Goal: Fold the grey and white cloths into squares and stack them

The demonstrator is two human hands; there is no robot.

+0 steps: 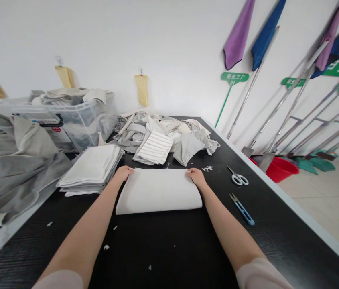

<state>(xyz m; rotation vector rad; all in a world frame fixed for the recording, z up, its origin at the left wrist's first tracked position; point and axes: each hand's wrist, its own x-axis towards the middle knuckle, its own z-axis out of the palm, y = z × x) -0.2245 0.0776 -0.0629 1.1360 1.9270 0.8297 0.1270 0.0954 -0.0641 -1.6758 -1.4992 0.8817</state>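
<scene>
A white piece of cloth [160, 190], folded over, lies on the black table in front of me. My left hand [123, 173] pinches its far left corner, and my right hand [195, 176] grips the far right corner. The cloth's rounded fold faces me. Just left of my left hand is a stack of folded white and grey cloths [89, 166]. Beyond the cloth sits a loose heap of grey and white fabric pieces [145, 130], with a striped folded piece [155, 146] at its front.
Scissors [238, 176] and blue thread snips [242, 209] lie to the right. A clear plastic bin [94, 116] full of fabric and a grey cloth pile [21, 160] are at left. Mops and a red bucket [282, 168] stand beyond the table's right edge [265, 178].
</scene>
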